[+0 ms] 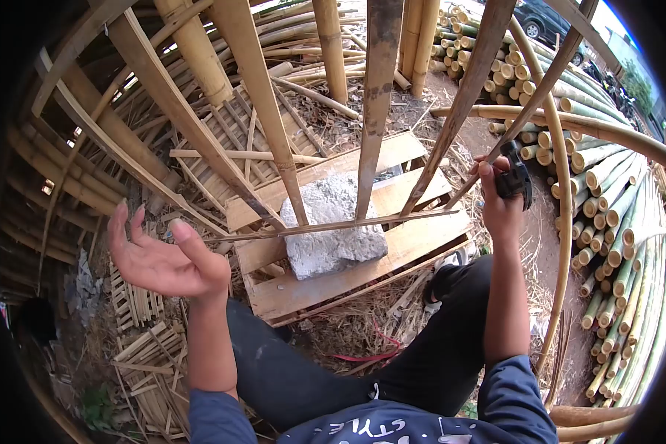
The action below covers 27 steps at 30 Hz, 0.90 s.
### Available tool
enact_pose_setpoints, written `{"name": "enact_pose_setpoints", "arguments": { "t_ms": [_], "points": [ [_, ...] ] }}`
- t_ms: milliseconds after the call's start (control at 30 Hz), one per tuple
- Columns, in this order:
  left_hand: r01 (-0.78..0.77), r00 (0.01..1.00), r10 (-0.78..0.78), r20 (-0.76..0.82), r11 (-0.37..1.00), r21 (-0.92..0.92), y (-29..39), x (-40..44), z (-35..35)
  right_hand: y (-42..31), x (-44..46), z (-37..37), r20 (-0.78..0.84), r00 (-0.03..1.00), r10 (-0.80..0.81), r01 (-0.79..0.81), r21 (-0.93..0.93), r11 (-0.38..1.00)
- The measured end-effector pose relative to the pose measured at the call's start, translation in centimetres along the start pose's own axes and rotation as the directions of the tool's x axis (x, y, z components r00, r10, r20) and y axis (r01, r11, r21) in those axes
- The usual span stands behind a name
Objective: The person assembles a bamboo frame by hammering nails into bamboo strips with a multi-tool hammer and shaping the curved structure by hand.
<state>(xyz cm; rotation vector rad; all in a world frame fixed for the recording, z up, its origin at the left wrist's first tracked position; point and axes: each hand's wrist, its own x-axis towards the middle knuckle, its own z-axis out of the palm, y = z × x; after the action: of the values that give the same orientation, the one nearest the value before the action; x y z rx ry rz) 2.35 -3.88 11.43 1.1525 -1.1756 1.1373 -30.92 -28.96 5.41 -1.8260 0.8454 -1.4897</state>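
Observation:
A frame of upright bamboo slats (268, 96) stands before me, joined at the bottom by a thin cross strip (325, 228). Its lower edge crosses a rough whitish block (336, 259) on a wooden pallet (414, 244). My left hand (172, 259) is palm up and empty, fingers spread, near the strip's left end. At the frame's right side, my right hand (500, 203) is closed around a black hand tool (515, 177), its exact kind unclear. The thumb and a fingertip of that hand are close to the rightmost slat; I cannot tell whether they touch it.
Cut bamboo poles (607, 192) are stacked high on the right. A bent bamboo pole (559, 148) curves down beside my right arm. Slats and scraps (152, 355) litter the ground at left. Thick bamboo posts (331, 52) rise behind the frame, and a car (540, 21) is parked beyond.

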Motion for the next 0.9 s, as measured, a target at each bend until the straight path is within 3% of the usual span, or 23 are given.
{"name": "enact_pose_setpoints", "arguments": {
  "t_ms": [100, 133, 167, 233, 333, 433, 600, 900],
  "points": [
    [0.426, 0.904, -0.427, -0.006, 0.903, -0.051, -4.3, -1.1, 0.1, -0.4, 0.0, 0.1, -0.004, 1.000, 0.003, -0.003, -0.032, 0.999],
    [0.525, 0.851, -0.521, 0.062, 0.846, -0.090, -5.8, -1.4, 0.0, -0.4, 0.1, 0.2, -0.008, 1.000, 0.016, -0.017, -0.032, 0.999],
    [0.656, 0.755, -0.643, 0.126, 0.742, -0.142, -6.9, -1.8, -0.1, -0.3, 0.0, 0.2, -0.012, 1.000, 0.028, -0.029, -0.030, 0.999],
    [0.837, 0.545, -0.705, 0.454, 0.426, -0.343, -9.4, -2.7, -1.0, 0.2, 0.0, 0.2, -0.007, 0.999, 0.034, -0.035, -0.026, 0.999],
    [0.842, 0.539, -0.617, 0.573, 0.388, -0.374, -9.5, -3.2, -0.9, 1.2, 0.1, 0.3, -0.004, 0.999, 0.036, -0.036, -0.050, 0.998],
    [0.860, 0.511, -0.628, 0.587, 0.376, -0.346, -9.9, -3.6, -1.0, 1.3, 0.2, 0.6, -0.018, 0.999, 0.034, -0.035, -0.070, 0.997],
    [0.702, 0.706, -0.575, 0.413, 0.645, -0.304, -8.3, -3.1, -0.1, 0.7, 0.5, 1.0, -0.036, 0.998, 0.054, -0.054, -0.018, 0.998],
    [0.774, 0.625, -0.607, 0.491, 0.401, -0.490, -8.7, -2.8, 0.4, 0.4, 0.6, 1.4, -0.068, 0.995, 0.079, -0.082, -0.045, 0.996]
  ]
}}
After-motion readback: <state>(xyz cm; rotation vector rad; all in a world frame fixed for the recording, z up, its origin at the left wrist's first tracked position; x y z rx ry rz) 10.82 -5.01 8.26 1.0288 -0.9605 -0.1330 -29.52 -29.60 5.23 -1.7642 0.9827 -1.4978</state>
